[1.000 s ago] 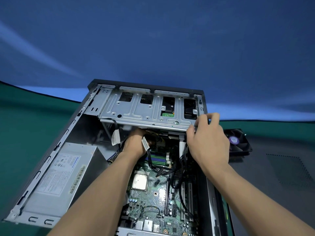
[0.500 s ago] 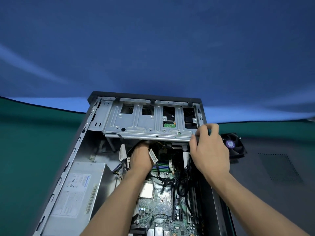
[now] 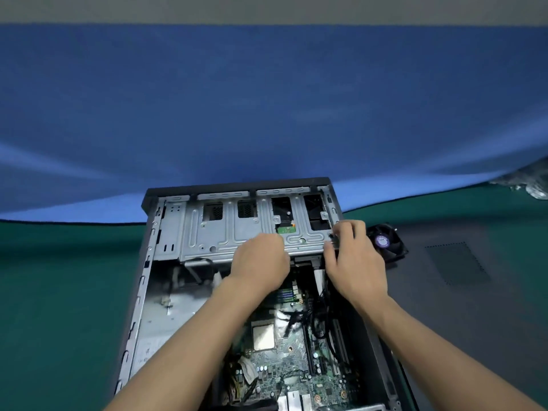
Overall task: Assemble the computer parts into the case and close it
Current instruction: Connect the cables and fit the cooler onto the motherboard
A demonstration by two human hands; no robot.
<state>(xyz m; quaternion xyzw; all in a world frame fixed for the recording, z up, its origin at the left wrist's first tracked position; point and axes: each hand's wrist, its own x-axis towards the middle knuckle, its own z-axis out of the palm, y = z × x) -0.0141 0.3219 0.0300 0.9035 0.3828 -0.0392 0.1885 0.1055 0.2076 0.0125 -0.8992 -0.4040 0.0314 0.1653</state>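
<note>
**Computer case open on the worktop, both hands at the drive cage**

Computer case (image 3: 139,307) lies on its side at about 6 o'clock in the view, its side panel off and its inside facing up, on a green-covered worktop (image 3: 59,292). At the far end of the case sits a grey metal drive cage (image 3: 225,229), with cut-outs through which a small green circuit board shows. Nearer the camera lies the motherboard (image 3: 284,369), with a square silver processor (image 3: 263,337) and a bundle of black cables (image 3: 314,315) toward 3 o'clock of it.

The left hand (image 3: 261,261) rests knuckles-up on the near edge of the drive cage, its fingers curled down over that edge; whether they grip the metal or only press on it cannot be told. The right hand (image 3: 354,262) is at the 3 o'clock corner of the cage, its fingers (image 3: 350,228) bent over the corner and its thumb below, holding the cage there.

Beyond the right hand, at 3 o'clock of the case, a black fan (image 3: 385,241) with a purple hub lies loose. A blue cloth backdrop (image 3: 267,114) hangs behind, toward 12 o'clock.
</note>
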